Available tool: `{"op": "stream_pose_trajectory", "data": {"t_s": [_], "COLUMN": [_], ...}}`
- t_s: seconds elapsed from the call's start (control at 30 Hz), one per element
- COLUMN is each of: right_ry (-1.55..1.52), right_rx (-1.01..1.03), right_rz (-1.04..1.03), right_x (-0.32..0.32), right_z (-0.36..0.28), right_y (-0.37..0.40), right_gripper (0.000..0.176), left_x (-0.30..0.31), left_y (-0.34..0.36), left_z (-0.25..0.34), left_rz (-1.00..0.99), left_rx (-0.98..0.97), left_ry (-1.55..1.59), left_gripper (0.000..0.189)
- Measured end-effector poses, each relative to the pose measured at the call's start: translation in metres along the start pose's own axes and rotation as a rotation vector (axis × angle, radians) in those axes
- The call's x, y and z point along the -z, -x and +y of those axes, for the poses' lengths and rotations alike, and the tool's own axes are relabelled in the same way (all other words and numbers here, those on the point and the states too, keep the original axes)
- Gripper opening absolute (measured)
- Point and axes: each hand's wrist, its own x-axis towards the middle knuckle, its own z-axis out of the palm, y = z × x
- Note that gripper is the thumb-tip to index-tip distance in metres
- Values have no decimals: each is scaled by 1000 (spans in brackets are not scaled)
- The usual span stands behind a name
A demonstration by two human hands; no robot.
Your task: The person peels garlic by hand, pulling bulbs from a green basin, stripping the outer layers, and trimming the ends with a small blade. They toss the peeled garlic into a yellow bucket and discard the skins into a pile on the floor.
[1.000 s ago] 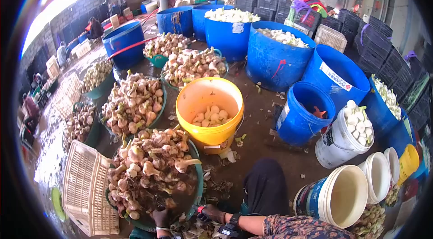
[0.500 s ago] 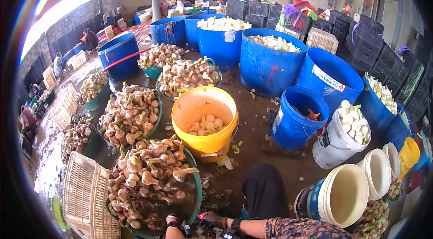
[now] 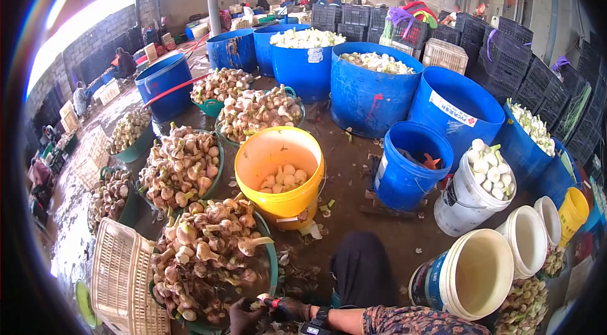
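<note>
At the bottom edge, my left hand (image 3: 245, 316), in a dark glove, is closed on a garlic bulb (image 3: 262, 297), of which a pale bit shows at the fingertips. Right beside it, my right hand (image 3: 289, 310), also dark-gloved, has its fingers curled in. A small red piece shows at its front; whether it is a tool handle cannot be made out. Both hands are over the near rim of a green tub (image 3: 273, 265) heaped with untrimmed garlic (image 3: 205, 249). Beyond them stands a yellow bucket (image 3: 278, 199) with trimmed bulbs (image 3: 284, 178) at its bottom.
A cream plastic crate (image 3: 120, 272) leans left of the tub. To the right are a white bucket of peeled garlic (image 3: 471, 205), a blue bucket (image 3: 404, 180) and cream pails (image 3: 484, 272). Large blue barrels (image 3: 373, 98) stand behind; people work farther back.
My left hand has come up from the tub's near edge and now meets my right hand, with a bulb at its fingertips. My right hand has shifted slightly left. The view has tilted slightly.
</note>
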Motion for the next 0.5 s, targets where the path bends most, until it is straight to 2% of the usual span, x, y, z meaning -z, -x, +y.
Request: {"op": "stream_pose_trajectory", "data": {"t_s": [0.03,0.07,0.1,0.17,0.2,0.23,0.27,0.3,0.33,0.37,0.4,0.43,0.5], "right_ry": [14,-221,-222,-132,325,327,831,1331,1075,1077,1182,1285,1223], "right_rx": [33,-129,-132,-84,38,39,228,421,520,525,502,477,501], "right_rz": [-30,-181,-183,-89,72,72,175,280,339,340,369,398,366], "right_x": [-5,1,-1,-4,14,32,47,54,36,16,0,-7,2], "right_z": [-3,3,3,-1,7,21,34,41,31,19,9,5,7], "right_y": [5,1,8,27,14,-7,-31,-42,-23,-4,12,19,9], "right_gripper": [34,32,32,41,39,39,35,31,28,28,29,30,34], "left_x": [-7,-14,-18,-26,-31,-34,-30,-29,-27,-27,-38,-44,-45], "left_y": [4,8,11,22,31,37,35,39,43,45,48,50,55], "left_z": [-1,-10,-22,-41,-30,-24,-53,-55,-53,-53,-58,-44,-17], "left_rz": [5,15,22,99,133,167,198,194,217,241,231,230,226], "left_rx": [-2,-64,-125,-124,-58,11,33,31,-15,-62,-46,-49,-150], "left_ry": [-3,14,31,91,129,166,223,220,-31,-279,199,200,-83], "left_gripper": [33,37,41,45,44,43,43,43,42,41,40,40,42]}}
